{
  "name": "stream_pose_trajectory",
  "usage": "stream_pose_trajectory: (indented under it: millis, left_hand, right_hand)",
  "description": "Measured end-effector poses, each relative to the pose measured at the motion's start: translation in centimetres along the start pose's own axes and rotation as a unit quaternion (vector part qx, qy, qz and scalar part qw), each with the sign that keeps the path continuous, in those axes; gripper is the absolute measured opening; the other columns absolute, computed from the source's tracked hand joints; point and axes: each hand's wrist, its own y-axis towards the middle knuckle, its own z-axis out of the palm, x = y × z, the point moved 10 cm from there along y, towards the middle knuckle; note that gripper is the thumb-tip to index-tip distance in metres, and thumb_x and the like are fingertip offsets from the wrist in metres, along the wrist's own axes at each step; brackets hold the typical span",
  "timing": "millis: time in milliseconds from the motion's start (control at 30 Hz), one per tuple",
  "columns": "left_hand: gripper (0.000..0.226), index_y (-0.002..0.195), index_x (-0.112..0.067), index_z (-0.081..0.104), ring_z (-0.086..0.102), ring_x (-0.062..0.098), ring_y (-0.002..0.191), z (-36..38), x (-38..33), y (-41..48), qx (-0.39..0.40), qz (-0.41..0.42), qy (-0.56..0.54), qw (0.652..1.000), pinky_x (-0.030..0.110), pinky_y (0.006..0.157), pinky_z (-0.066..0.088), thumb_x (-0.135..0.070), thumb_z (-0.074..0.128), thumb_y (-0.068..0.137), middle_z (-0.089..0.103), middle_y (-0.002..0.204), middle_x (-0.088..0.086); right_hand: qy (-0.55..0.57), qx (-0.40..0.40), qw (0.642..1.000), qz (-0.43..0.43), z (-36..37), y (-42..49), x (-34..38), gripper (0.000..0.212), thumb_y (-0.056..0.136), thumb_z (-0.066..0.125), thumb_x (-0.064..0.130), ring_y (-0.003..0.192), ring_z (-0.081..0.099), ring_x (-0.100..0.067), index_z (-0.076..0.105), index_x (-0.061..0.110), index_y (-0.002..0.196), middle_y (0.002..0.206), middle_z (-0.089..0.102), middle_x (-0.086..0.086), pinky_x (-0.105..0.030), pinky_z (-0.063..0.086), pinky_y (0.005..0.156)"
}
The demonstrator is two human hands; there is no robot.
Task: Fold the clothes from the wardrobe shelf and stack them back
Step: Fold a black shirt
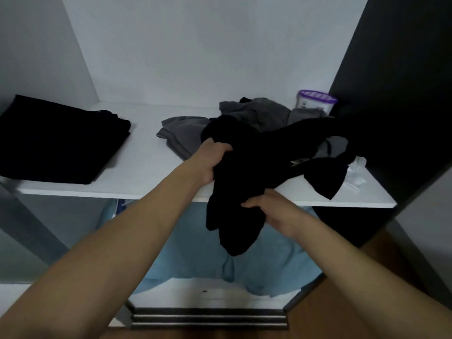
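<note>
Head view: both hands hold a black garment (234, 192) at the shelf (146, 167) edge

The left hand (212, 162) has its fingers curled into the bunched top and the right hand (271, 211) grips lower, nearer the person. The cloth runs from right-rear down over the lip, with its far end lying on the grey clothes (256, 113), which may drag along. A folded black stack (56, 140) lies well apart on the left

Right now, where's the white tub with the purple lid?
Head view: the white purple-lidded tub stands at the back right corner of the white shelf, behind the crumpled grey clothes, beside the dark side panel.
</note>
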Motion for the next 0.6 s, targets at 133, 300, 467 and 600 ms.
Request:
stream_pose_trajectory:
  millis: [133, 300, 467, 600]
  left_hand:
    - [0.028, 0.109, -0.014, 0.063, 0.074, 0.019, 0.073, -1.3, -0.6, -4.1, 0.069, 0.025, 0.056, 0.996, 0.028, 0.063, 0.058, -0.003, 0.062, 0.084, 0.074, 0.085, 0.009]
    - [0.028, 0.105, -0.013, 0.07, 0.071, 0.023, 0.088, -3.4, 1.6, -8.7, 0.121, 0.033, 0.151, 0.981, 0.031, 0.078, 0.058, 0.001, 0.066, 0.081, 0.074, 0.092, 0.008]
    - [0.034, 0.11, -0.019, 0.069, 0.071, 0.02, 0.104, -3.5, 6.9, -13.0, 0.206, -0.023, 0.204, 0.957, 0.032, 0.093, 0.055, -0.008, 0.078, 0.08, 0.076, 0.109, 0.006]
    - [0.046, 0.125, -0.011, 0.064, 0.069, 0.021, 0.111, -5.2, 10.7, -15.2, 0.22, -0.09, 0.168, 0.957, 0.036, 0.102, 0.051, -0.029, 0.078, 0.085, 0.072, 0.119, 0.009]
  right_hand:
    - [-0.043, -0.129, 0.99, -0.02, -3.1, -3.0, 0.1, 0.015, 0.093, 0.058, 0.011, 0.085, 0.068, -0.017, 0.066, 0.013, 0.105, 0.095, 0.073, -0.005, -0.027, 0.053, 0.067]
    - [0.004, -0.228, 0.967, -0.114, -2.1, -7.4, 2.7, 0.038, 0.095, 0.058, 0.049, 0.083, 0.068, -0.016, 0.069, 0.014, 0.105, 0.099, 0.072, -0.003, -0.038, 0.059, 0.081]
    - [0.076, -0.069, 0.994, -0.038, 6.9, -8.2, -1.2, 0.037, 0.089, 0.064, 0.052, 0.091, 0.075, -0.016, 0.07, 0.03, 0.117, 0.104, 0.077, 0.001, -0.038, 0.061, 0.07]
    - [0.159, -0.086, 0.983, 0.01, 9.1, -8.7, -6.2, 0.023, 0.095, 0.056, 0.014, 0.083, 0.073, -0.016, 0.067, 0.012, 0.116, 0.095, 0.076, -0.005, -0.031, 0.058, 0.064]
